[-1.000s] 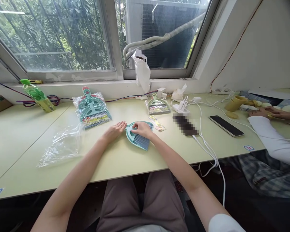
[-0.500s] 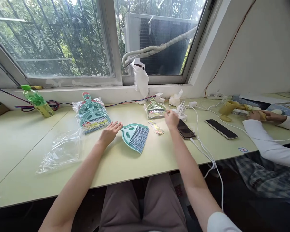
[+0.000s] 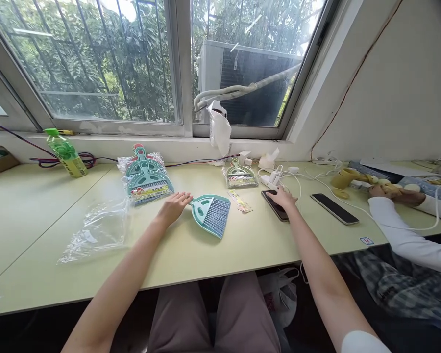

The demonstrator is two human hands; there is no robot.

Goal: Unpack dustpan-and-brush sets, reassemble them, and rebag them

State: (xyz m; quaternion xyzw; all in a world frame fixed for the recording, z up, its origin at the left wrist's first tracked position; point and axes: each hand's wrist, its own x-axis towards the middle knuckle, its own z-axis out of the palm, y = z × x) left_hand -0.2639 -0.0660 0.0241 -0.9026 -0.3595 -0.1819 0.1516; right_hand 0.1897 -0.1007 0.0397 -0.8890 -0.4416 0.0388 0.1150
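A teal dustpan with a brush (image 3: 216, 215) nested in it lies flat on the table, its bristles toward the right. My left hand (image 3: 174, 207) rests over its handle, fingers stretched out and lying flat; most of the handle is hidden beneath. My right hand (image 3: 283, 199) is over a dark phone (image 3: 278, 211), its fingertips touching the screen and its fingers apart. Between the dustpan and the phone lies a printed paper label (image 3: 240, 201). Behind that label is a smaller wrapped dustpan-and-brush set (image 3: 240, 177).
Wrapped dustpan sets (image 3: 147, 179) lie stacked at back left, near a clear plastic bag (image 3: 99, 225) and a green bottle (image 3: 66, 154). A power strip (image 3: 272, 181) with white cables stands behind the phone. Another phone (image 3: 334, 208) and a co-worker's sleeve (image 3: 404, 235) are at right.
My right hand has moved right and toward me, from beside the power strip onto the phone. The white cable no longer shows at the phone's near end. My left hand stays at the dustpan's handle.
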